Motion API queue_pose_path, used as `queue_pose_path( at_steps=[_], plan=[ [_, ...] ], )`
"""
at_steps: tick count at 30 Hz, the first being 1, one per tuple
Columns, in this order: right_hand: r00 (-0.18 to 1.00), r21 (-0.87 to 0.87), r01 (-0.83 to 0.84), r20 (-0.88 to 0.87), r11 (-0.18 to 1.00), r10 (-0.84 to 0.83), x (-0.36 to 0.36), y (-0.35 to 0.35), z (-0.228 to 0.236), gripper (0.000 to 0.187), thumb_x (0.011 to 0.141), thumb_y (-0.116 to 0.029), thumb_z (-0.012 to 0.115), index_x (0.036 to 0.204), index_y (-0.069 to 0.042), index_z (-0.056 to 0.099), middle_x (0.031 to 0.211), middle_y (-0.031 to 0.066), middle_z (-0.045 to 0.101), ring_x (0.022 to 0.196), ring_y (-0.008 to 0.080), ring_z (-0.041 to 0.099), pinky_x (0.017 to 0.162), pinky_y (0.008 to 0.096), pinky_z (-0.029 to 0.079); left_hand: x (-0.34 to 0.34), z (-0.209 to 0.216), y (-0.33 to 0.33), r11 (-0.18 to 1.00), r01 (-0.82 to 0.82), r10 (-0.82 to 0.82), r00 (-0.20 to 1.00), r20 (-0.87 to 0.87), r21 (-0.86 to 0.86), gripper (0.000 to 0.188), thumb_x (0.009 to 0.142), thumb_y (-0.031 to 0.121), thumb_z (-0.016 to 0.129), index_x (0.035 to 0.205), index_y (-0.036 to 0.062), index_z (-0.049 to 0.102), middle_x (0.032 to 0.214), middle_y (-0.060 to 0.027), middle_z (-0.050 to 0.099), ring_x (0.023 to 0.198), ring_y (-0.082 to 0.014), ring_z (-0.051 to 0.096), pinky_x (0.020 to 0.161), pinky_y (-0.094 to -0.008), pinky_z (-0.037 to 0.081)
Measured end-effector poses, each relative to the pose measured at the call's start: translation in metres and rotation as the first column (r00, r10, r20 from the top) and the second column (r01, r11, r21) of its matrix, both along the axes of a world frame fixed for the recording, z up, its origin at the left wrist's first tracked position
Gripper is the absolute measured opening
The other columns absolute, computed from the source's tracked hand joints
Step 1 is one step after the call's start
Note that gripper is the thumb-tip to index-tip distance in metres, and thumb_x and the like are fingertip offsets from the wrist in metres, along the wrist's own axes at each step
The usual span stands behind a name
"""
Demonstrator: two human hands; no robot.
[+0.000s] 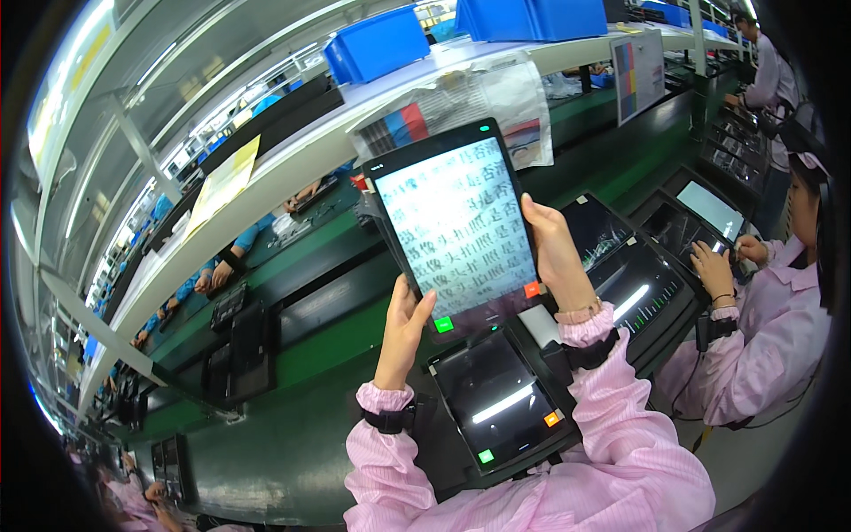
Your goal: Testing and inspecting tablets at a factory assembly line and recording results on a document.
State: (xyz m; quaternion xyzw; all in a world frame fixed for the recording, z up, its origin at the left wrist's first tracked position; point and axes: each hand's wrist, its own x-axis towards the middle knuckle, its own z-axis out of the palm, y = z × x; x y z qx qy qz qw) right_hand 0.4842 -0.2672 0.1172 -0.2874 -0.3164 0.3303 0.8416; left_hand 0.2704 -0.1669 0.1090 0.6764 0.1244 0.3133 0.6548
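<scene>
Green counter (284, 474) runs through a long, brightly lit workshop, and above it I record a white shelf (581, 53) carrying blue bins (377, 46). Printed sheets (523, 97) hang at the shelf's edge.

From my remote position I find the lit tablet (456, 222) raised over the near side of the counter, tilted, its screen facing the camera and showing rows of dark characters. Its lower corners bear a green patch and an orange-red patch. I note the left hand (403, 337) gripping the lower left edge, thumb on the front; the right hand (560, 253) grips the right edge. Both hands are closed around the device.

Directly below, I see a dark tablet (496, 399) lying face up, with similar coloured patches and a bright reflection across its glass. To the right, a co-worker (753, 328) in pink has both hands at another tablet (712, 211) with a pale screen.
</scene>
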Motion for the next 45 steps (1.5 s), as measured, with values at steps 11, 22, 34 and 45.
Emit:
queue_pose_path(
  at_steps=[11, 22, 34, 45],
  plan=[
    [1.0, -0.068, 0.026, -0.002, 0.997, -0.027, -0.04, -0.043, -0.022, 0.033, 0.096, -0.026, 0.048, 0.102, 0.002, 0.062, 0.098, 0.0071, 0.066, 0.085, 0.0115, 0.062, 0.078, 0.0235, 0.047, -0.003, 0.022, -0.02, 0.986, -0.099, 0.075, 0.982, 0.174, 0.131, 0.029, 0.093, 0.012, 0.053, 0.117, 0.0013, 0.041, 0.109, -0.0047, 0.053, 0.1, -0.0097, 0.05, 0.087, -0.0243, 0.039],
    [0.999, 0.024, 0.045, 0.014, 0.999, -0.046, -0.046, -0.066, -0.017, 0.03, 0.096, -0.023, 0.048, 0.1, 0.003, 0.062, 0.097, 0.0067, 0.066, 0.084, 0.0108, 0.061, 0.077, 0.0229, 0.047, -0.015, 0.015, -0.042, 0.968, -0.14, 0.102, 0.978, 0.184, 0.208, 0.032, 0.093, 0.008, 0.05, 0.122, 0.0004, 0.038, 0.115, -0.0074, 0.05, 0.107, -0.0128, 0.045, 0.091, -0.0271, 0.036],
    [0.994, 0.057, 0.098, 0.052, 0.994, -0.101, -0.05, -0.072, 0.01, 0.033, 0.097, -0.024, 0.047, 0.102, 0.005, 0.062, 0.099, 0.0071, 0.065, 0.087, 0.0103, 0.06, 0.079, 0.024, 0.046, -0.054, -0.025, -0.072, 0.992, -0.015, 0.04, 0.979, -0.199, 0.124, 0.034, 0.09, 0.01, 0.056, 0.113, -0.0017, 0.034, 0.085, -0.0117, 0.059, 0.068, -0.02, 0.067, 0.055, -0.0272, 0.054],
    [0.988, 0.007, 0.127, 0.089, 0.992, -0.127, -0.048, -0.068, 0.008, 0.035, 0.097, -0.025, 0.045, 0.105, 0.005, 0.061, 0.101, 0.0096, 0.065, 0.089, 0.013, 0.061, 0.082, 0.0257, 0.046, -0.056, -0.021, -0.073, 0.987, -0.027, 0.065, 0.968, -0.241, 0.156, 0.032, 0.091, 0.009, 0.056, 0.111, -0.0034, 0.035, 0.074, -0.0099, 0.058, 0.059, -0.0172, 0.065, 0.049, -0.0249, 0.052]
  ],
)
